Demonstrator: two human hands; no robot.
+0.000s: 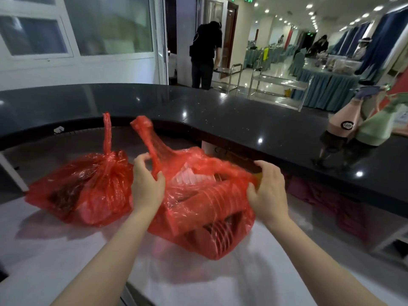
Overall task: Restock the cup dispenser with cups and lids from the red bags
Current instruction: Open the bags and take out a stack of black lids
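1. Work surface (66, 261): pale, glossy, nearest the camera; both red bags lie on it.
2. Right-hand red bag (198, 228): near centre, mouth pulled open. Inside, a stack of cups (212, 195) lies on its side, long axis running from near left to far right. A second ribbed stack shows at the near right corner. Something pale and clear (189, 176) sits by the mouth; whether lids, cannot tell.
3. Left hand (148, 184): fingers and thumb pinch the left edge of the open bag's mouth, just below its twisted handle (148, 135), which points up and far left.
4. Right hand (268, 186): fingers curled over the right edge of the same mouth, gripping the plastic.
5. Left-hand red bag (88, 191): just beside the open one, knotted at the top, tied handle (107, 133) standing upright. Contents unclear.
6. Black counter (220, 111): curved, polished, beyond the bags.
7. Pink bottle (344, 122) and green bottle (375, 127): far right on the counter, side by side.
8. Person in dark clothes (205, 54): far, bent over a metal trolley (229, 76).
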